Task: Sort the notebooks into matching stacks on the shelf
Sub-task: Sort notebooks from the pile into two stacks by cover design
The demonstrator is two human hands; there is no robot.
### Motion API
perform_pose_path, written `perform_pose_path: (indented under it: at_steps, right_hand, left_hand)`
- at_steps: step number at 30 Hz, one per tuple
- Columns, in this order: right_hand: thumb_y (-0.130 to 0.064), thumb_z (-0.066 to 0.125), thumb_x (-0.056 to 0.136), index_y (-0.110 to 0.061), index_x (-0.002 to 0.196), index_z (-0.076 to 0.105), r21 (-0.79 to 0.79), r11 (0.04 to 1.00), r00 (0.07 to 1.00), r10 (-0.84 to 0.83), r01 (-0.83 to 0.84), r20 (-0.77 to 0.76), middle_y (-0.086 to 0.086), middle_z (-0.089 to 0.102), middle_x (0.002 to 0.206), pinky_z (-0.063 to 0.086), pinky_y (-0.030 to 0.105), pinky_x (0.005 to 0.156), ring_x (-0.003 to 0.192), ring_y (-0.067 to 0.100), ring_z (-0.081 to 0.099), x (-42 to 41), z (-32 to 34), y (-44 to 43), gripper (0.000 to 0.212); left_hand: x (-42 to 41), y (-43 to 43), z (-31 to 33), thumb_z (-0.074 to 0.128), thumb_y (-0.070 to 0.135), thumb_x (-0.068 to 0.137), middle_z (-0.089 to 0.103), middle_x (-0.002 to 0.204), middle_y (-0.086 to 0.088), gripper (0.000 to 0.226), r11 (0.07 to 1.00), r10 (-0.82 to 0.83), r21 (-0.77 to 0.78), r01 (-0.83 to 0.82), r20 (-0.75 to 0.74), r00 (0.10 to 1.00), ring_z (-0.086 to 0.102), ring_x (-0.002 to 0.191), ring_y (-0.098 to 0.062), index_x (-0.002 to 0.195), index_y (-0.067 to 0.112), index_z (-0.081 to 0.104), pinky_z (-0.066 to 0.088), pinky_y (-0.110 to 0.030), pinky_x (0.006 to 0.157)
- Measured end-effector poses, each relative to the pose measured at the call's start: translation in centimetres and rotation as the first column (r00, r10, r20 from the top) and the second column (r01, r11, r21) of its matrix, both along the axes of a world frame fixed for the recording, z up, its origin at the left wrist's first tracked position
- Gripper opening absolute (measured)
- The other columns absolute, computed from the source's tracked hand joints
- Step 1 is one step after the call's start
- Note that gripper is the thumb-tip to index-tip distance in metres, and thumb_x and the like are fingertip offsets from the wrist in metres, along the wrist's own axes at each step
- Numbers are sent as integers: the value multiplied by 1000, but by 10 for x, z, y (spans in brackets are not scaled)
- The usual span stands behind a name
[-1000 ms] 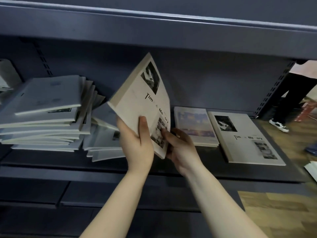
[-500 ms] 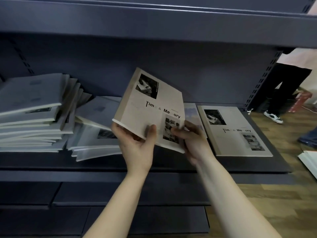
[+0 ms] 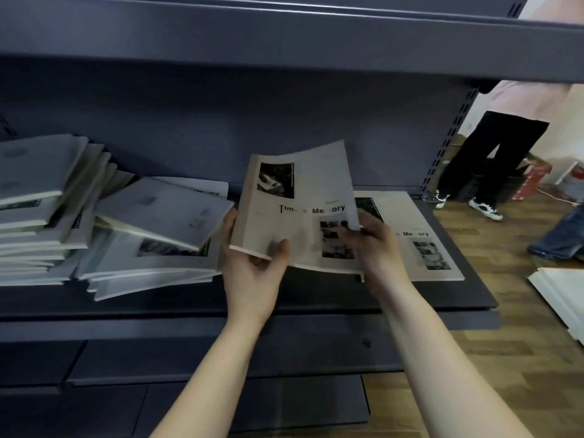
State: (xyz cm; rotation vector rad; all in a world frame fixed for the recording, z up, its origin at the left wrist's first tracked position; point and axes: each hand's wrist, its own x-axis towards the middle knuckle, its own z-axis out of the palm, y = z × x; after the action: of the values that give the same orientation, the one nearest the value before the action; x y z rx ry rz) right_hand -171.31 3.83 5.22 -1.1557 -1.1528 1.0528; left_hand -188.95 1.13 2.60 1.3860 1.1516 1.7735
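Note:
I hold a cream notebook point(image 3: 300, 197) titled "Time & Memory" tilted over the middle of the dark shelf point(image 3: 221, 301). My left hand point(image 3: 252, 270) grips its lower left corner, thumb on the cover. My right hand point(image 3: 373, 245) pinches its lower right part. A matching notebook point(image 3: 420, 222) lies flat on the shelf just to the right, partly hidden behind the held one. Left of my hands sprawls a messy heap of notebooks point(image 3: 151, 235), and a taller stack point(image 3: 38, 210) stands at the far left.
An upper shelf board point(image 3: 284, 36) hangs over the work area. Beyond the shelf's right end a person's legs point(image 3: 486, 162) stand on the wooden floor. White boards point(image 3: 559, 289) lie on the floor at right.
The held notebook has swung down from steeply tilted to nearly flat and shifted right, toward the matching one. It now covers the notebook that lay between. Both hands kept their hold.

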Motion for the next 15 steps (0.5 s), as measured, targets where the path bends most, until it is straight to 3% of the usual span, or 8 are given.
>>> perform_pose_path:
  at_steps: [2, 4, 6, 8, 9, 11, 15]
  right_hand:
    - [9, 54, 85, -16, 101, 72, 23, 999, 998, -33, 34, -48, 1, 76, 94, 57, 29, 70, 86, 18, 71, 19, 2, 0, 34]
    - [11, 56, 84, -9, 100, 72, 9, 994, 989, -106, 107, -100, 4, 74, 86, 55, 30, 69, 79, 21, 68, 46, 4, 3, 31]
    - [10, 58, 85, -4, 106, 70, -17, 985, 980, -175, 174, -89, 6, 71, 87, 51, 30, 73, 79, 22, 65, 77, 3, 3, 29]
    - [9, 57, 85, -6, 107, 70, -39, 980, 978, -198, 196, -61, 6, 72, 88, 52, 32, 76, 80, 23, 66, 108, -1, 0, 30]
    - [9, 56, 85, -8, 104, 71, -54, 979, 979, -197, 195, -54, 5, 74, 86, 53, 32, 74, 77, 22, 67, 122, -3, -2, 30]
    - [9, 56, 84, -8, 106, 71, -99, 977, 980, -194, 189, -51, 6, 74, 86, 55, 34, 73, 75, 23, 69, 149, -9, -7, 31]
    - [7, 56, 85, -6, 114, 68, -183, 962, 977, -211, 204, -18, 11, 74, 92, 56, 36, 73, 79, 26, 69, 190, -25, -11, 34]
  left_hand:
    - [5, -2, -4, 71, 30, 83, 56, 121, 31, 77, 993, -88, -84, 81, -86, 992, 55, 111, 8, 146, 21, 28, 46, -8, 86]
    - [4, -4, -7, 58, 55, 83, 54, 130, 24, 77, 982, -152, -155, 111, -284, 947, 55, 112, 7, 147, 27, 25, 45, -8, 88]
    - [2, -2, -14, 40, 65, 86, 47, 141, 10, 71, 981, -147, -187, 42, -593, 792, 46, 126, -6, 146, 28, 30, 42, -23, 101]
    - [2, 1, -22, 24, 66, 91, 36, 149, 4, 69, 983, -99, -167, -76, -831, 547, 36, 134, -17, 145, 25, 32, 34, -38, 109]
    - [3, 2, -24, 18, 66, 91, 32, 151, 3, 70, 981, -87, -157, -118, -887, 454, 33, 136, -19, 145, 24, 32, 30, -42, 110]
    - [5, 4, -30, 14, 64, 89, 29, 153, 2, 72, 973, -82, -151, -173, -933, 350, 29, 138, -22, 145, 23, 33, 26, -45, 112]
    - [7, 8, -40, 24, 56, 96, 33, 152, -3, 63, 966, -35, -106, -236, -957, 287, 29, 138, -25, 144, 18, 36, 23, -44, 111]
